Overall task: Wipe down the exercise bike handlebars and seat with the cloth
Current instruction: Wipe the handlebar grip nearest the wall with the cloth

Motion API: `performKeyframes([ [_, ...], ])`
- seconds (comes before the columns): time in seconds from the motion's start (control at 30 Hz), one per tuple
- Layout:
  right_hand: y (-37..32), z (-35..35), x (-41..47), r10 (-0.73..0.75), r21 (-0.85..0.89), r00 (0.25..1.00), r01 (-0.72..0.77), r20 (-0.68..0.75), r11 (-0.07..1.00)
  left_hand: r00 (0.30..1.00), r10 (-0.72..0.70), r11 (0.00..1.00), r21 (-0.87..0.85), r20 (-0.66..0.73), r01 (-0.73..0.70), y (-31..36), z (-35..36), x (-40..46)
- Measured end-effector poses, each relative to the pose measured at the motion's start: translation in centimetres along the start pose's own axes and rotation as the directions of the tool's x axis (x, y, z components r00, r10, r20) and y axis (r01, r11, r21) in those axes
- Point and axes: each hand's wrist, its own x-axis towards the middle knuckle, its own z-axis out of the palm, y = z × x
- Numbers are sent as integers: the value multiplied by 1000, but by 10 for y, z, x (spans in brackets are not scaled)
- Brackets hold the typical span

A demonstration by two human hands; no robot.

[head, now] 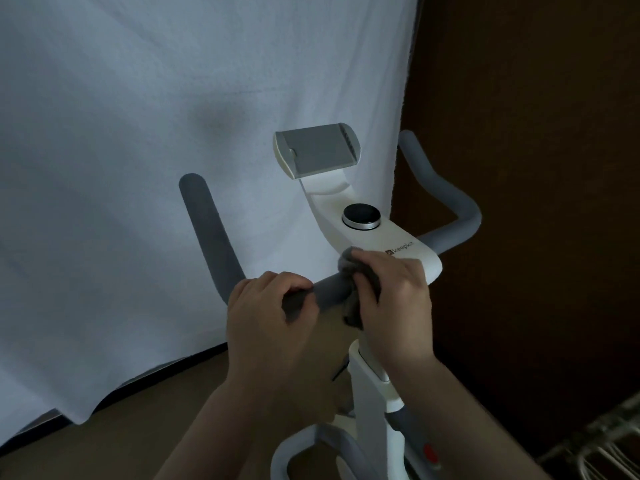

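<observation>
Head view: the right hand [394, 292] has its fingers [372, 268] curled round a bunched grey cloth [349, 268], pressing it onto the grey padded handlebars [329, 289] where the bar meets the white console [398, 244]. The left hand [266, 306] has its fingers closed round the same bar just beside the cloth, near the bend where the left horn rises; it appears to steady the bike. Beyond the hands, a black knob [361, 215] sits on the console, a grey tablet holder [317, 150] stands above it, and the right horn curves away toward the dark wall. A pale sheet [138, 133] hangs behind.

The handlebar step looks to be in hand, at the centre-left stretch. The seat is out of view and seemingly not yet reached. Next, the cloth probably needs sliding outward along the bar, which calls for the left hand to shift clear.
</observation>
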Motion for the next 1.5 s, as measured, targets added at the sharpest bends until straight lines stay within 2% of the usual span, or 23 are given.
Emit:
performKeyframes([
  [0.1,-9,-1,-2,-28,46,999,26,32,999,998,-52,999,13,44,52,-7,4,-2],
  [0.2,-10,-8,1,-236,111,964,223,121,968,999,-36,999,-1,23,36,-5,2,-2],
  [0.23,-3,-9,7,-237,102,959,223,156,969,1000,-13,1000,3,16,13,-3,0,-2],
  [0.33,11,2,25,-95,16,972,94,215,995,1000,20,999,28,-5,-20,4,-4,-2],
  [0.4,4,4,22,-150,-41,947,168,283,985,1000,16,998,57,-3,-16,2,-5,-3],
  [0.5,-5,-11,29,-220,99,910,197,353,975,1000,8,999,37,-16,-7,-1,-7,-5],
  [0.57,4,-11,38,-207,21,899,215,385,976,999,5,1000,20,-40,-4,2,-7,-7],
  [0.63,6,-2,27,-175,-21,943,188,283,982,998,-7,1000,21,-68,9,4,-7,-11],
  [0.7,-5,3,8,-113,140,974,86,195,986,998,-4,1000,31,-65,6,5,-9,-13],
  [0.73,-5,6,3,-147,202,971,109,188,973,999,0,1000,31,-50,2,5,-11,-13],
  [0.8,1,5,6,-242,190,953,208,180,959,1000,-6,1000,25,-10,6,5,-18,-8],
  [0.83,5,4,8,-243,180,962,219,124,959,1000,-21,1000,21,11,21,5,-21,-5],
  [0.9,6,7,3,-154,214,988,150,2,965,997,-64,998,8,36,64,3,-24,-1],
  [0.93,0,8,-8,-47,262,999,50,-17,964,996,-77,997,1,35,77,3,-24,-1],
  [1.0,-17,12,-34,149,362,989,-137,-4,922,997,-72,997,2,22,72,3,-22,-2],
  [1.07,-25,14,-44,237,444,971,-209,-8,871,999,-49,999,9,20,49,3,-21,-4],
  [1.13,-28,13,-37,396,531,917,-315,-43,787,999,-49,999,1,23,49,2,-22,-5],
  [1.23,-44,19,-37,650,677,760,-477,-1,560,997,-52,999,-13,61,53,1,-24,-5],
  [1.37,-68,29,-52,774,745,630,-546,63,383,993,-24,997,-65,120,32,-4,-29,-3],
  [1.5,-57,26,-30,901,819,414,-556,127,139,990,16,996,-86,139,-4,-8,-30,-4],
])
